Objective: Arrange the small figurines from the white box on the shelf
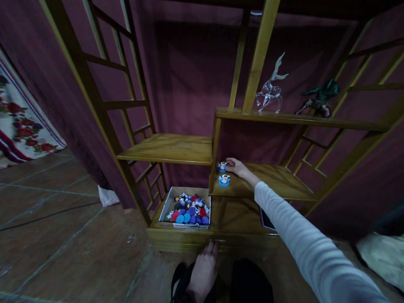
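Over the lower right shelf [280, 176], I see the right hand [237, 166], nearer than the slack, unladen left hand [205, 268], with the rear figurine [222, 166] just left of its fingertips; whether it's gripped, I can't tell.

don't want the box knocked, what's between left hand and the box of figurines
In the head view, only a bare strip of the wooden cabinet front lies between the left hand and the box.
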`<state>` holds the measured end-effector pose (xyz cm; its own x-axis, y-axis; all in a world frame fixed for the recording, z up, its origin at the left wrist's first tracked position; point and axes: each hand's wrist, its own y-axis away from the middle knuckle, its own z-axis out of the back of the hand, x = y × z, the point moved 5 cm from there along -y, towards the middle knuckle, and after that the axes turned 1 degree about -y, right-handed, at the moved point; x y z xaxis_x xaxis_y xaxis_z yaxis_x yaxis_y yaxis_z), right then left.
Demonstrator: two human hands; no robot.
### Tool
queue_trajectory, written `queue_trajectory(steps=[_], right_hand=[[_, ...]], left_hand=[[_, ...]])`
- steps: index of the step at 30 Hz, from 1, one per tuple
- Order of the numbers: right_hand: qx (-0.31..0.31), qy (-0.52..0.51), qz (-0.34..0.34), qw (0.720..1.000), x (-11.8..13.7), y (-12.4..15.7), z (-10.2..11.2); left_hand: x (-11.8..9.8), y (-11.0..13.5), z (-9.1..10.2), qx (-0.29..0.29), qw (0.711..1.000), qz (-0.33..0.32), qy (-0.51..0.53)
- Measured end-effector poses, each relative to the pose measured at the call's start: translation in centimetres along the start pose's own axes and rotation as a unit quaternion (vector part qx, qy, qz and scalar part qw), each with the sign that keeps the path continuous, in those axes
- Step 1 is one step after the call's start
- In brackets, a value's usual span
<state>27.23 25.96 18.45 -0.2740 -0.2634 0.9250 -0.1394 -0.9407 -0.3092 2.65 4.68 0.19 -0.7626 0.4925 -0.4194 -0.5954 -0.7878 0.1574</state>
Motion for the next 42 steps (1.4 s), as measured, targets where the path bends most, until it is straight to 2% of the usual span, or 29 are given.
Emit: queue_trajectory(steps=[5, 9, 13, 18, 21, 23, 25, 27, 29, 30, 32, 35, 37, 39, 42], right_hand=[[0.038, 0.044, -0.026, 0.998, -1.6, -1.5, -2.0], [0.028, 0.105, -0.018, 0.994, -2.2, -1.6, -1.8], [0.037, 0.096, -0.022, 0.994, -2.4, -1.3, -1.7], [0.035, 0.08, -0.044, 0.995, -2.1, -1.0, -2.0], [0.027, 0.059, -0.047, 0.997, -0.6, -0.2, -1.7], [-0.027, 0.061, -0.014, 0.998, 1.5, 1.3, -0.6], [-0.105, 0.065, 0.021, 0.992, 4.0, 4.5, 0.6], [-0.169, 0.053, 0.07, 0.982, 6.3, 9.4, 1.0], [-0.21, 0.049, 0.083, 0.973, 7.2, 15.2, 0.2], [-0.201, 0.04, 0.066, 0.977, 6.8, 17.9, -0.9], [-0.106, 0.029, -0.001, 0.994, 4.5, 22.3, -4.4], [0.026, 0.027, -0.067, 0.997, -0.6, 25.7, -9.8], [0.05, 0.02, -0.094, 0.994, -4.2, 25.7, -12.0], [0.052, 0.032, -0.114, 0.992, -7.1, 24.7, -13.0], [0.053, 0.071, -0.094, 0.992, -9.3, 22.9, -13.7]], left_hand=[[0.3, 0.0, -0.2, -0.019, 1.0, 0.0, 0.005], [0.8, -0.1, -0.5, -0.035, 0.999, -0.008, 0.001], [0.8, -0.1, -0.5, -0.034, 0.999, -0.005, 0.005], [-0.1, 0.3, 0.5, -0.026, 0.999, 0.005, 0.034], [-0.5, 0.7, 1.0, -0.037, 0.998, -0.006, 0.053], [-0.1, 0.8, 1.3, -0.068, 0.995, -0.015, 0.076], [1.3, 0.7, 1.6, -0.128, 0.985, -0.003, 0.115], [4.0, 0.5, 2.4, -0.208, 0.965, 0.042, 0.157], [7.3, 0.2, 3.4, -0.283, 0.936, 0.11, 0.178], [9.0, -0.1, 4.0, -0.305, 0.926, 0.135, 0.179], [11.9, -1.0, 5.3, -0.331, 0.911, 0.176, 0.17], [14.6, -3.3, 6.9, -0.335, 0.917, 0.161, 0.145], [15.8, -5.0, 7.3, -0.325, 0.925, 0.153, 0.122], [16.8, -6.6, 7.4, -0.315, 0.932, 0.152, 0.101], [18.4, -8.6, 7.4, -0.309, 0.934, 0.163, 0.073]])
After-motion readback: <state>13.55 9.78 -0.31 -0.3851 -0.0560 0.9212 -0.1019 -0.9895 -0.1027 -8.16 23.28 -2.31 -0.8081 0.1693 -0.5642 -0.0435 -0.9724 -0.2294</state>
